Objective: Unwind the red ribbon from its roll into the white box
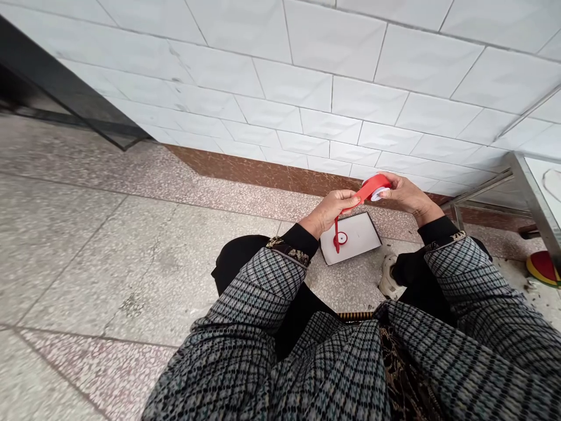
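Note:
My right hand (401, 193) is closed around a white spool of red ribbon (376, 186), held up in front of the wall. A flat stretch of ribbon runs from the spool to my left hand (332, 209), which pinches it between thumb and fingers. From there the red tail (336, 225) hangs down over a shallow white box with dark edges (362, 237) on the floor. Inside the box lies a small round red-and-white piece (342, 238), perhaps another spool; the hanging tail partly overlaps it.
A white tiled wall (315, 88) with a brown skirting strip (245, 169) rises ahead. At the right stands a metal-framed table (526, 193), with a red-and-yellow ball-like thing (543, 268) beneath it. A dark panel (83, 99) juts in at upper left. My shoe (389, 279) is near the box.

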Demonstrator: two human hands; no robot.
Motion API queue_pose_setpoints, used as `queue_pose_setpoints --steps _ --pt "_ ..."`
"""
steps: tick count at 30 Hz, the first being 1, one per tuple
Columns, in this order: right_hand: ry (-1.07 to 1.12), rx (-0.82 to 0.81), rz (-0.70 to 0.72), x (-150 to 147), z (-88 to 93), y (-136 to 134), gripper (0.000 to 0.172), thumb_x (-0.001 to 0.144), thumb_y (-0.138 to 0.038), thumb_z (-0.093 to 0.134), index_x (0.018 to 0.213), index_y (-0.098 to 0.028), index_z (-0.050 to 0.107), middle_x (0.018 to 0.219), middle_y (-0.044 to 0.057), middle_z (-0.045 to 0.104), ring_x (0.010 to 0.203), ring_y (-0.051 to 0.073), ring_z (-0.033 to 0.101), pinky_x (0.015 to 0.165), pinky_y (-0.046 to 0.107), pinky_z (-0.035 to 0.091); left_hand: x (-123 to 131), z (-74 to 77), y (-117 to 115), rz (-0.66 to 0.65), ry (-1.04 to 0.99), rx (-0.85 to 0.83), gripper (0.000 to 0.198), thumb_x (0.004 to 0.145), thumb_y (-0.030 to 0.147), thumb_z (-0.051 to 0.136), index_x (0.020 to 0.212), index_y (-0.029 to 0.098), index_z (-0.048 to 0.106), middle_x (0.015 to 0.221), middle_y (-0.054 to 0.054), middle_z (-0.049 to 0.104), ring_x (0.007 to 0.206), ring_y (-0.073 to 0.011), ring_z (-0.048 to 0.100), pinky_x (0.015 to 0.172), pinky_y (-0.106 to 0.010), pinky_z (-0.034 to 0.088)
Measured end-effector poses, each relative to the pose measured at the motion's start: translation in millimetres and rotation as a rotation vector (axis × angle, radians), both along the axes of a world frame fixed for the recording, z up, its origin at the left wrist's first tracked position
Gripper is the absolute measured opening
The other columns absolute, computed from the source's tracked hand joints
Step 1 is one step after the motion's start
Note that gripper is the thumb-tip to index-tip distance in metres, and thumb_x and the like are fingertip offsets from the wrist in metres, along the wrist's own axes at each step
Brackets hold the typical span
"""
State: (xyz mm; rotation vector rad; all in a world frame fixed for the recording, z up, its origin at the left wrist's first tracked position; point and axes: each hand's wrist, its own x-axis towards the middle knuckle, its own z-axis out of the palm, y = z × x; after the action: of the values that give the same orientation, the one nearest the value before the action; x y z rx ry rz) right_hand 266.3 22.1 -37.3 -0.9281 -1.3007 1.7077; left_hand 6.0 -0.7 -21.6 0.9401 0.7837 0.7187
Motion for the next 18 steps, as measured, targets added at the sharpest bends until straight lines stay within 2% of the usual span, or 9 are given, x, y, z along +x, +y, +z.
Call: queue_pose_setpoints --steps 5,10,14,18 --pt "0.065 0.004 0.027 -8.7 3.5 -0.6 0.063 0.07 -0.051 0.114 0.12 -0.026 0.087 0.109 0.003 0.084 0.097 0.021 0.077 0.096 0.038 0.063 -1.3 -1.5 0.1 -0.001 0.035 0.046 0.042 0.088 0.051 0.094 0.082 0.012 0.081 0.054 0.006 0.044 0.052 -0.0065 0.032 0.056 -0.024 0.017" --pt "0.073 0.034 0.002 -10.2 2.2 2.5 0.063 0.066 -0.057 0.115 0.111 -0.025 0.086 0.101 0.003 0.085 0.091 0.022 0.075 0.089 0.035 0.063 -0.2 0.0 0.9 0.029 -0.052 0.076 0.044 0.09 0.053 0.094 0.079 0.014 0.078 0.051 0.008 0.039 0.049 -0.0059 0.03 0.056 -0.024 0.023" --pt "0.068 -0.015 -0.007 -7.0 0.1 2.7 0.065 0.062 -0.052 0.117 0.112 -0.024 0.085 0.1 0.002 0.084 0.088 0.02 0.074 0.087 0.032 0.061 -3.1 2.5 2.0 0.047 -0.147 0.084 0.05 0.096 0.054 0.089 0.071 0.016 0.07 0.047 0.009 0.036 0.047 -0.005 0.029 0.058 -0.024 0.031" --pt "0.086 -0.034 0.001 -6.5 2.2 0.7 0.064 0.062 -0.051 0.118 0.108 -0.023 0.084 0.096 0.002 0.083 0.084 0.02 0.072 0.084 0.032 0.061 -4.7 1.5 3.1 0.019 -0.131 0.054 0.047 0.097 0.049 0.089 0.07 0.014 0.071 0.047 0.009 0.036 0.045 -0.0046 0.029 0.055 -0.023 0.026"
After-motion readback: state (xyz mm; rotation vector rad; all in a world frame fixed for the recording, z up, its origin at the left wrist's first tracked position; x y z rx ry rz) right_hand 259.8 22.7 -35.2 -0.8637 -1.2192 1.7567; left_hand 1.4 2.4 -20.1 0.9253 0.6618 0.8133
